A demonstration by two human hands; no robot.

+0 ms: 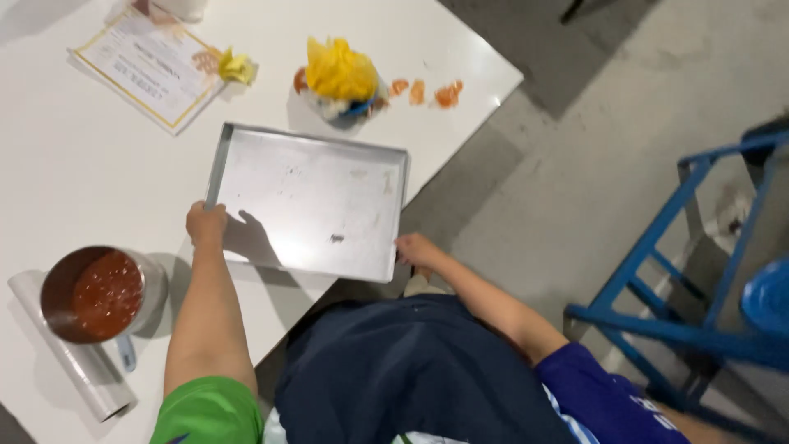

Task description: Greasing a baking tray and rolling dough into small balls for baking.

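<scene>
2 hands hold a shallow rectangular metal tray [308, 201] that lies flat on the white worktop [74, 164], its right end reaching the worktop's edge. The left hand [205, 224] is closed on the tray's near left corner, fingers curled over the rim. The right hand [415, 248] grips the near right corner, fingers wrapped on the rim right at the worktop's edge. The tray is bare except for a few small dark specks and smears on its floor.

Just beyond the tray's far rim sits a small bowl [341, 103] topped with a crumpled yellow cloth or wrapper [339, 70], and beside it are a few orange peel-like scraps [427, 92]. To the far left lies a printed sheet with a yellow border [148, 66], with a small yellow crumpled piece [237, 66] at its corner. Near the left forearm stands a metal pot of red sauce [99, 294], touching a roll of clear film [70, 345]. A blue metal frame [682, 271] stands on the grey floor [575, 148] to the right.
</scene>
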